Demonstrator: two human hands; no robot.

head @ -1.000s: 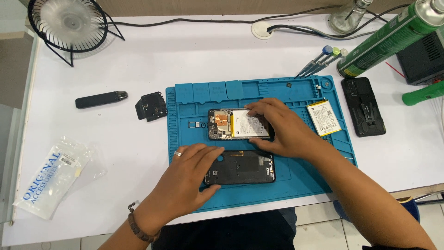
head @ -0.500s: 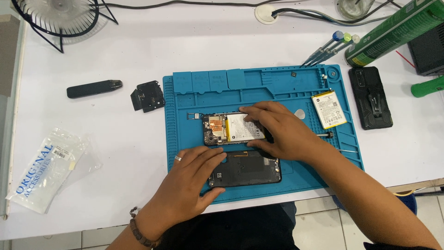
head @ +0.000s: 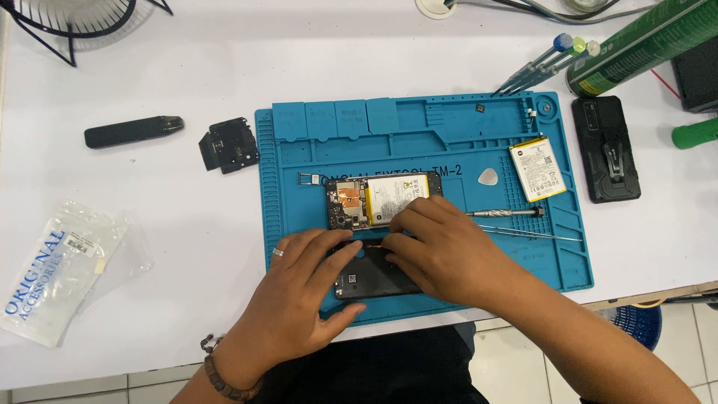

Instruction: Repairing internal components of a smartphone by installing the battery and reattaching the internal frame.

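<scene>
Head view: left hand [head: 299, 299] and right hand [head: 441, 254] lie over a dark phone back cover [head: 366, 280] on the blue repair mat [head: 299, 194], hiding most of it; whether either grips it is unclear. Just beyond, an opened phone [head: 378, 200] lies partly covered by fingertips.

Repair mat [head: 299, 187] on table [head: 187, 67]; opened phone [head: 378, 200] at mat centre, back cover [head: 366, 280] just before it under both hands. Spare battery [head: 537, 169] and screwdriver [head: 505, 213] on mat at right; phone case [head: 607, 148] off mat beyond. Left of mat: small module [head: 228, 144], slim device [head: 133, 132], plastic bag [head: 63, 265].
</scene>
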